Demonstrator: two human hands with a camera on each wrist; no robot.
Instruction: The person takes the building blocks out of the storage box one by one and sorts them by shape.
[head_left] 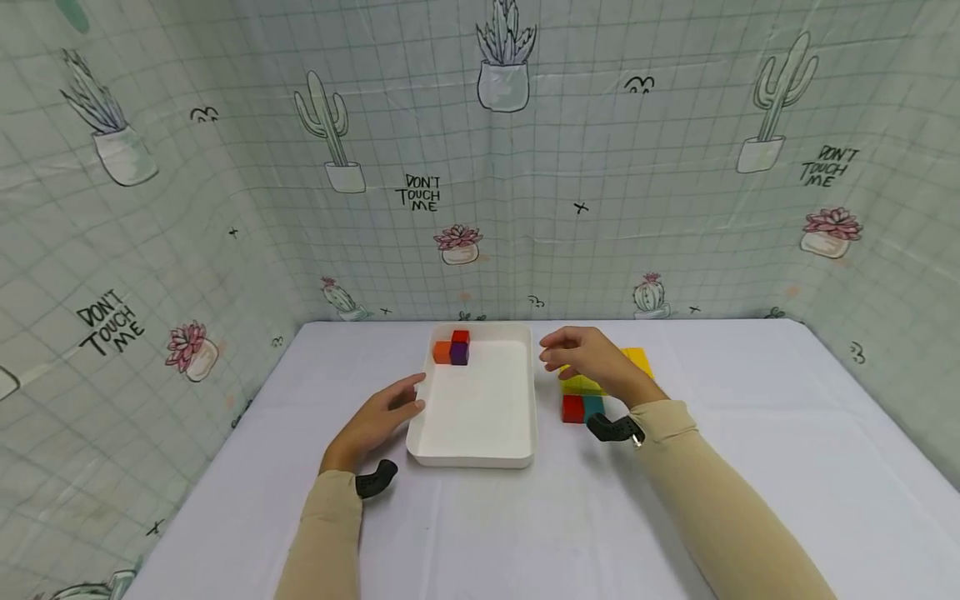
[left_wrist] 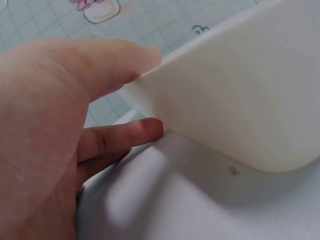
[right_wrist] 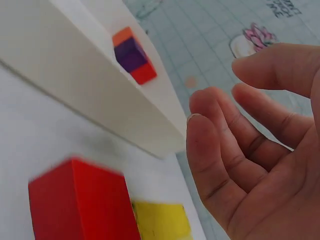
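A white tray lies on the table, with an orange cube, a purple cube and a red cube grouped in its far left corner. At the tray's left side is my left hand; in the left wrist view its thumb and a fairly straight finger touch the tray wall. My right hand hovers just right of the tray, fingers loosely bent and holding nothing. Beneath and beside it are yellow blocks, partly hidden by the hand, with another red cube and a teal cube in front.
White cloth covers the table. A patterned fabric backdrop with cactus drawings rises behind the table and along both sides. Black bands circle both wrists below the beige sleeves.
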